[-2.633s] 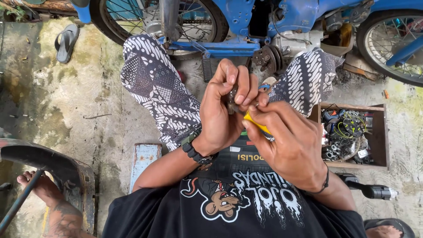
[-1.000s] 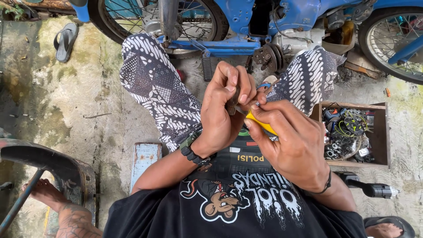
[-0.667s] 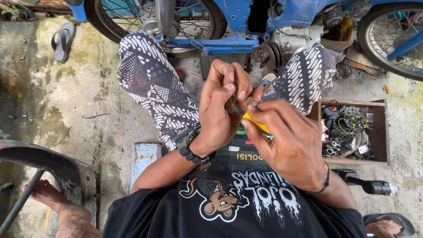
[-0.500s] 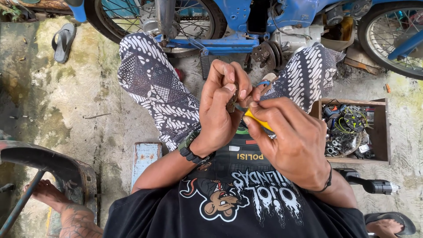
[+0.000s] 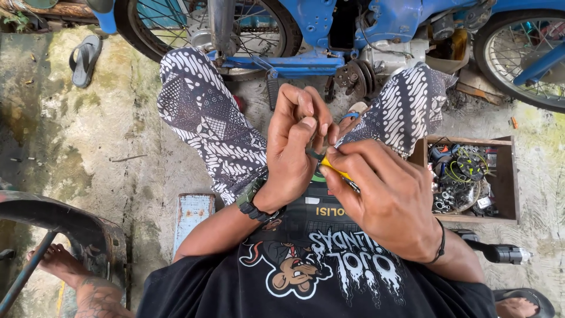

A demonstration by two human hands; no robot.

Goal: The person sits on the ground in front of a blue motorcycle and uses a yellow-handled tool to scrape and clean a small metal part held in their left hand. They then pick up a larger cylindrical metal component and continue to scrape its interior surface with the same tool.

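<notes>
Two hands meet at chest height over a small dark part [image 5: 313, 154] — left hand [image 5: 294, 156] pinches it between thumb and fingertips, grip clamped on it. Right hand [image 5: 385, 197] is closed round a yellow-handled tool [image 5: 336, 171], tip set against the part. Looks like fine work on the part, mid-step; the next move likely calls for a steady pinch and light pressure so the tip doesn't slip. What the part is — too small to tell. Just right, on the floor, a wooden box [image 5: 509, 176] of wires and bits. Beyond the patterned knees, a blue motorbike [image 5: 329, 23]. Sandal [image 5: 85, 59] far left.
</notes>
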